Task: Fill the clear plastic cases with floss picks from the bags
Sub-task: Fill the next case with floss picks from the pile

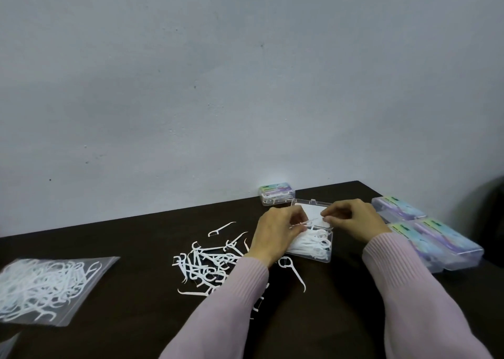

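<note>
Your dark brown surface meets a plain pale grey wall; case labels are unreadable. Your left hand and right hand together pinch one white floss pick above the open clear plastic case.

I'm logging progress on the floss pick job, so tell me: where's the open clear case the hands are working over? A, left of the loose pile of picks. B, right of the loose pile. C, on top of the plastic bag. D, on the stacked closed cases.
B: the open clear case sits on the table right of the loose pile of picks, under the left hand and right hand.
</note>
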